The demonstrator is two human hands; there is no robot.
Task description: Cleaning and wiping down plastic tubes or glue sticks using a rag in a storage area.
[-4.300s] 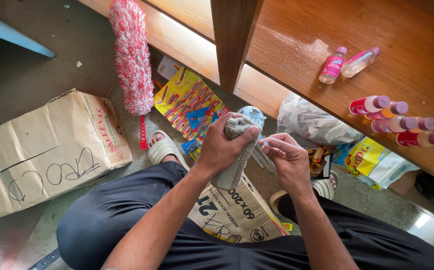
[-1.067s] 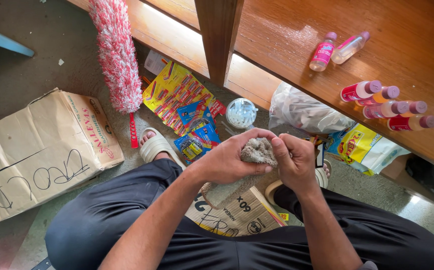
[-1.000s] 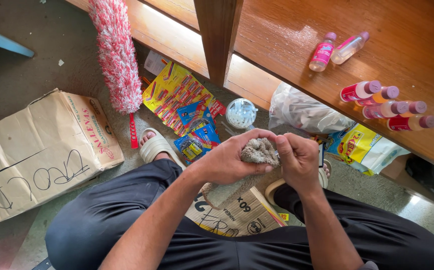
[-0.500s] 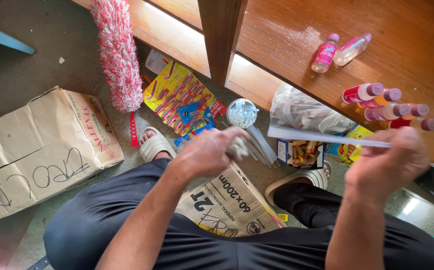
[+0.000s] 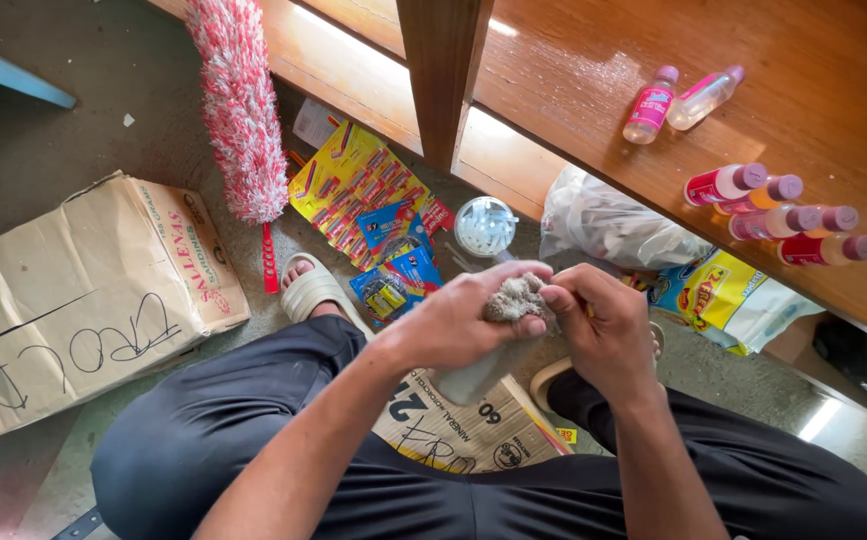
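left hand (image 5: 458, 325): grip clenching a grey cloth (image 5: 513, 300)
right hand (image 5: 603, 330): pinching the cloth from 3 o'clock

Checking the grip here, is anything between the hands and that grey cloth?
Nothing visible. The left hand and right hand both press directly on the grey cloth, bunched between their fingers above the lap.

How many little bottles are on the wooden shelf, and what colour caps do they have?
Pink-capped bottles: 2, one pink-bodied, one clear
Purple-capped bottles: 3, namely and
Dark pink-capped bottles: 2, namely and
Total: 7 bottles
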